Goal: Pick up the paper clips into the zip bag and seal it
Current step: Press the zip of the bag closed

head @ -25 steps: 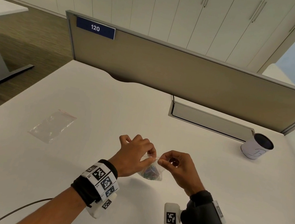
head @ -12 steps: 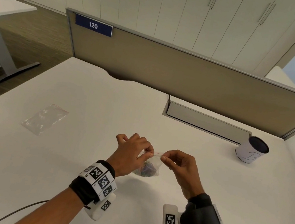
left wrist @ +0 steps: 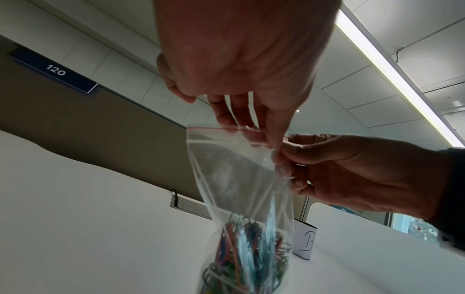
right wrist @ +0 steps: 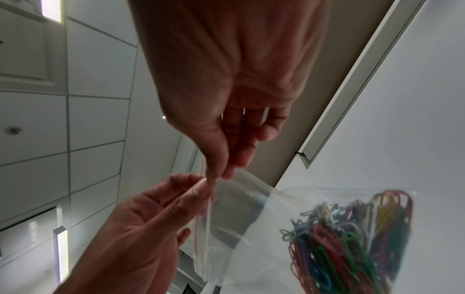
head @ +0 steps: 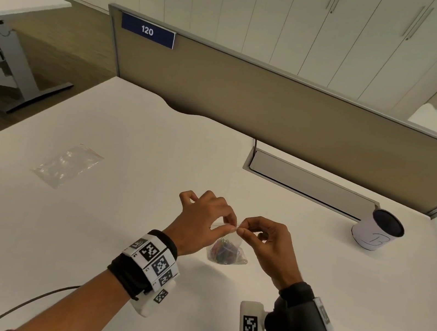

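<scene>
I've got the zip bag [head: 226, 249] up off the counter [head: 120, 224], hanging in front of me between both hands. My left hand [head: 202, 222] pinches the top strip with thumb and fingertips, and my right hand [head: 266, 241] pinches the same strip right next to it, the fingertips of the two hands nearly touching. The paper clips [head: 224, 253] sit bunched in the bottom of the bag, a tangle of red, blue, green and yellow. I can't tell whether the strip is pressed closed along its whole length. Off to my left a second clear bag [head: 67, 166] lies flat. A white cup [head: 376, 233] stands far right.
</scene>
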A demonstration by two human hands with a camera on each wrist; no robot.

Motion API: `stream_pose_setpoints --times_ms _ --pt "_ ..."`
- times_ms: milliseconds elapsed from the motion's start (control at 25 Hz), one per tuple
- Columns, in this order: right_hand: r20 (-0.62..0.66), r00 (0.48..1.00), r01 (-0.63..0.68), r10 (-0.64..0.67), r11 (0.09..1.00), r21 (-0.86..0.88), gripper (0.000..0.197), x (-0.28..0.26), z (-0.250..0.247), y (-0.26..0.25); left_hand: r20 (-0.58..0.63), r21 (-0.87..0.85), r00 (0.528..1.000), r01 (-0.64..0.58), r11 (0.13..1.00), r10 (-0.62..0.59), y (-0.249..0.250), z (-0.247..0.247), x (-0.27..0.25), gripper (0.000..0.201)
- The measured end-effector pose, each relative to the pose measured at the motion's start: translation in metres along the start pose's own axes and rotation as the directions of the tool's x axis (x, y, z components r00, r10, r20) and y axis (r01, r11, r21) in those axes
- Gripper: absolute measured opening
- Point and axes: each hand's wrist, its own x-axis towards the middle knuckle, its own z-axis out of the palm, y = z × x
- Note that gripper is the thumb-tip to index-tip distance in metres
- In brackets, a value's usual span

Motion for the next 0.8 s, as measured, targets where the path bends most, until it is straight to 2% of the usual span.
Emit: stream_pose_setpoints --times_ms 240,360,440,560,800 --pt "-0.045 0.999 0.005 -0.007 0.999 -0.036 0.008 0.015 0.012 -0.006 0.072 0.076 0.993 -0.098 0.992 0.093 -0.016 -0.011 0.016 0.014" --pt "-0.081 0.997 -0.016 0.013 1.0 -0.026 0.008 0.023 0.019 -0.011 0.008 0.077 0.991 -0.135 0.988 0.134 -0.026 -0.014 0.023 0.015" --pt "-0.098 0.995 -0.036 0.033 0.999 -0.031 0.008 0.029 0.022 -0.013 -0.031 0.038 0.991 -0.126 0.991 0.128 -0.037 -0.019 0.028 0.017" --pt "-0.121 0.991 -0.062 0.058 0.998 -0.03 0.007 0.034 0.024 -0.014 0.017 -0.002 0.994 -0.109 0.994 0.109 -0.052 -0.026 0.034 0.014" --pt "-0.141 0.988 -0.071 0.066 0.997 -0.031 0.005 0.044 0.034 -0.017 0.056 0.079 0.991 -0.123 0.989 0.119 -0.062 -0.029 0.042 0.014"
